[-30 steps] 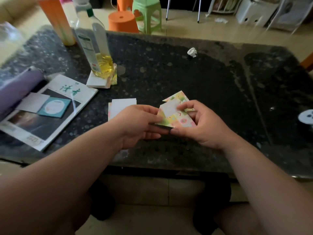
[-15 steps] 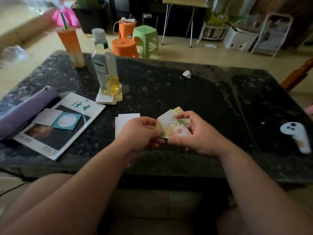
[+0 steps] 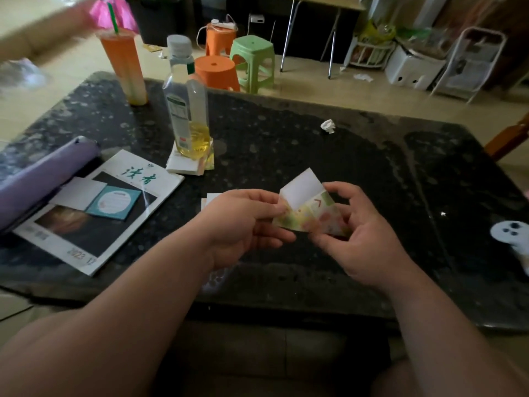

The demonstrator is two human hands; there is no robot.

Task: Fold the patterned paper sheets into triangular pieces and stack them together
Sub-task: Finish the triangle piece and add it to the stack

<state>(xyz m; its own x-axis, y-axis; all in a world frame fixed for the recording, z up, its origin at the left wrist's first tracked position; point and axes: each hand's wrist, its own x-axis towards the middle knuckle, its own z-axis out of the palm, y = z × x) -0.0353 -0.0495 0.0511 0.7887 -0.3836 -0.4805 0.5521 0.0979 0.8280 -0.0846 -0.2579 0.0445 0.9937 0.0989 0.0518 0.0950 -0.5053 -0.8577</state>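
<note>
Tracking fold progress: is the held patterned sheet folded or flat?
Partly folded: the patterned sheet shows a white flap turned up; left hand and right hand pinch it.

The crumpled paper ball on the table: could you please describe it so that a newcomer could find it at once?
Start at the dark speckled table, then look toward its far edge, right of the clear oil bottle. The crumpled paper ball lies there by itself: small, white and scrunched, unlike the flat patterned sheet being folded.
</note>
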